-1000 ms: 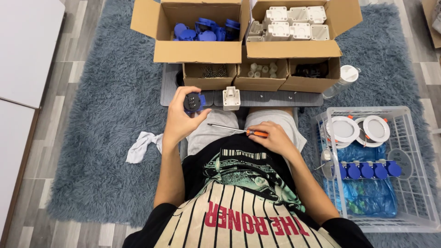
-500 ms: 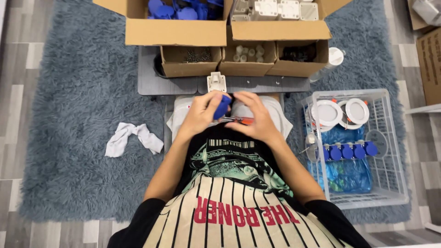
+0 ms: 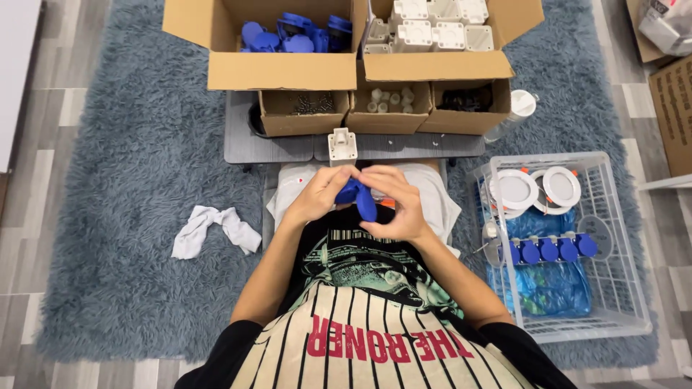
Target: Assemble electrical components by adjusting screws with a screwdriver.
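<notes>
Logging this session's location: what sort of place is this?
Probably a home floor set up for small-parts assembly: a shaggy blue-grey rug, cardboard boxes of plastic parts, and a white wire basket of finished pieces.

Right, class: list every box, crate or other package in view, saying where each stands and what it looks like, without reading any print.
Left large carton: top left, brown cardboard, flaps open, blue parts inside.
Right large carton: top centre, brown, white parts inside.
Three small cartons: a row below them, brown, open.
White crate: right side, wire-walled, holding round white pieces and blue ones.
Side cartons: right edge, brown, partly cut off.
</notes>
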